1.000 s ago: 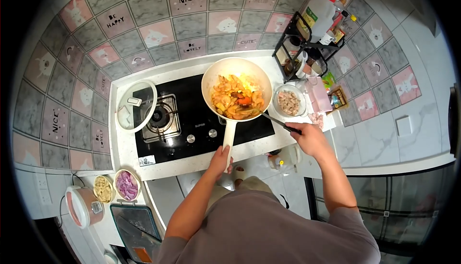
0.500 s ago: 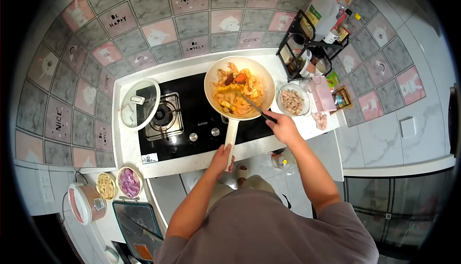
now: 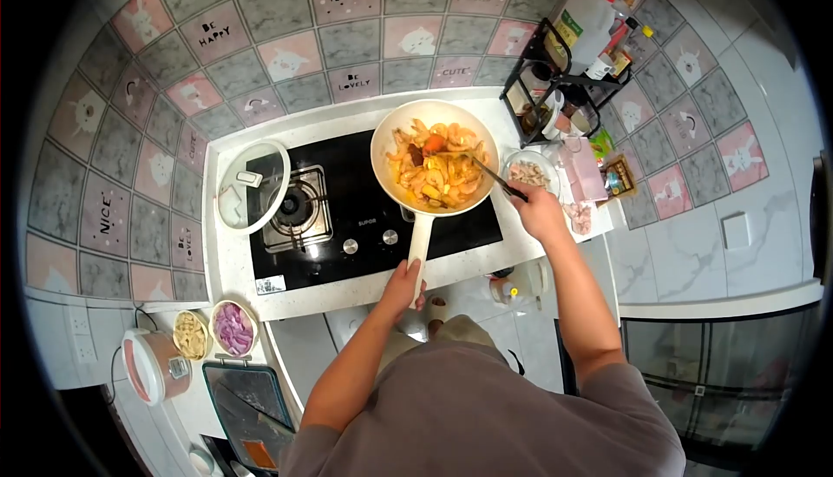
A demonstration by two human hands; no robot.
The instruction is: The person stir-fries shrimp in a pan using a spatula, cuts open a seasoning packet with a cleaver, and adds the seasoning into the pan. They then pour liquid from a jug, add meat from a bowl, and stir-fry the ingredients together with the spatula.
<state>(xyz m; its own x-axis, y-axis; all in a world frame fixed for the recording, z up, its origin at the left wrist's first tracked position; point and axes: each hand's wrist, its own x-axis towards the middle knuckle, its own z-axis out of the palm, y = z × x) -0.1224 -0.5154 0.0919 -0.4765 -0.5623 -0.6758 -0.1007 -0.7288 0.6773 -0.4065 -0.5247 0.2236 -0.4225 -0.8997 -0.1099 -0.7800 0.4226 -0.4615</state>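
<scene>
My left hand (image 3: 403, 288) is wrapped round the long cream handle of a frying pan (image 3: 420, 244) on the right side of the stove. Orange, shrimp-like pieces (image 3: 447, 184) in yellowish sauce fill the pan, with a red piece and a dark brown piece among them. In my right hand (image 3: 540, 215) is a spatula (image 3: 497, 178) with a dark handle. It slants down to the left over the pan's right rim, its tip among the food. Behind that hand, a glass bowl (image 3: 548, 169) of pale chopped pieces is partly covered.
A glass lid (image 3: 232, 204) lies left of the free burner (image 3: 295, 206). A black rack (image 3: 564, 86) of bottles stands at the back right, near a pink box (image 3: 583, 169). Bowls of purple slices (image 3: 234, 329) and pale pieces (image 3: 190, 335) sit lower left, above a cutting board (image 3: 247, 399).
My right hand has moved right with the spatula, whose tip has shifted from mid-pan toward the pan's right side. The food has been pushed about. My left hand stays on the handle.
</scene>
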